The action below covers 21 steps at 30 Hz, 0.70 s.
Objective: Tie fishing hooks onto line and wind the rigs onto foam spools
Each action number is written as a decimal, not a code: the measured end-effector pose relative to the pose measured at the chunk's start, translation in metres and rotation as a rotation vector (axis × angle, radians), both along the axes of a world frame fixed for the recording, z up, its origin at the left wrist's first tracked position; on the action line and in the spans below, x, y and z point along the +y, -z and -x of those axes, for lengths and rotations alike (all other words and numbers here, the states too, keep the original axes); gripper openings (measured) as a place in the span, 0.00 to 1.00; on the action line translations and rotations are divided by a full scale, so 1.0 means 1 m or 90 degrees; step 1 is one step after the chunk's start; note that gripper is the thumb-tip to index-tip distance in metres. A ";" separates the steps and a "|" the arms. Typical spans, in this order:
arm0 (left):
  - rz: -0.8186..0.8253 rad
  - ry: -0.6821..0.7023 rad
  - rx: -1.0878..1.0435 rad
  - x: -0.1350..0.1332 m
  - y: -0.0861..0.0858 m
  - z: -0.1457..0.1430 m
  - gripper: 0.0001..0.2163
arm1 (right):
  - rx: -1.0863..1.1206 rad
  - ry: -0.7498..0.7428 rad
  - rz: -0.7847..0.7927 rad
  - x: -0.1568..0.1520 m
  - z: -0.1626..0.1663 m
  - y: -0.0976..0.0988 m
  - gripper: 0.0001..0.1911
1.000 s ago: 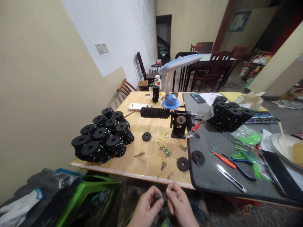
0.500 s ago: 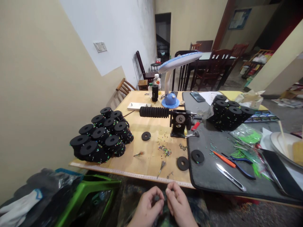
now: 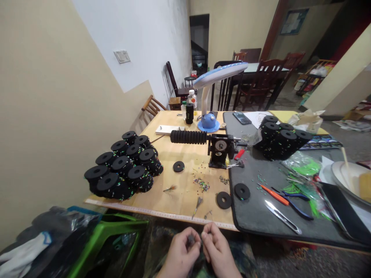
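Just off the table's front edge, my left hand curls with thumb and fingertips pinched. A small dark thing shows inside its curl, too unclear to name. Close beside it, my right hand is closed too, fingertips pressed together, and whatever it may hold is hidden. Above the hands on the wooden table lie a small feathered piece, a bit of bent wire and a black foam ring. Small coloured beads are scattered further in.
Stacks of black foam spools stand at left, more spools at back right. A black winding machine and a blue lamp occupy the middle. Pliers and scissor-like steel tweezers lie on the grey mat.
Both hands stay in nearly the same place, fingertips close together. The left fingers and the dark thing within them have shifted slightly. Nothing on the table has visibly moved.
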<state>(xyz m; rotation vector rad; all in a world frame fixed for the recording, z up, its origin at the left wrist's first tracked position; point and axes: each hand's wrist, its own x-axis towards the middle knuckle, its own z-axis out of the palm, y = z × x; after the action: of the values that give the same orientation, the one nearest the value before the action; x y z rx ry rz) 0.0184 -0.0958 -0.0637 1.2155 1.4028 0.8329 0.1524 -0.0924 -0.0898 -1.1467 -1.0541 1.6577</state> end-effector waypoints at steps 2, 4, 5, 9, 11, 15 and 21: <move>-0.006 -0.009 0.021 0.001 -0.001 0.000 0.05 | -0.017 -0.011 -0.013 0.000 -0.002 0.001 0.25; -0.009 -0.018 0.027 0.003 -0.006 0.001 0.06 | -0.030 -0.026 -0.021 0.000 -0.004 0.002 0.24; -0.012 -0.022 0.024 0.004 -0.009 0.002 0.07 | -0.038 -0.035 -0.028 0.001 -0.006 0.001 0.24; -0.044 -0.032 0.009 0.007 -0.021 0.007 0.08 | -0.119 -0.069 -0.079 0.003 -0.011 -0.006 0.18; -0.060 -0.026 0.009 0.007 -0.024 0.009 0.07 | -0.176 -0.083 -0.098 0.004 -0.011 -0.010 0.14; -0.070 -0.026 0.000 0.008 -0.023 0.011 0.07 | -0.236 -0.074 -0.130 0.003 -0.011 -0.013 0.10; -0.083 -0.102 -0.004 0.015 -0.016 0.022 0.07 | -0.232 -0.029 -0.129 0.003 -0.016 -0.011 0.08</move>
<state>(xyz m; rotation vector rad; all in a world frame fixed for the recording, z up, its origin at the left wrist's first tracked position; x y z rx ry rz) -0.0036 -0.0804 -0.0477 1.2082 1.4744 1.0515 0.1680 -0.0890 -0.0791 -1.3253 -1.4510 1.3655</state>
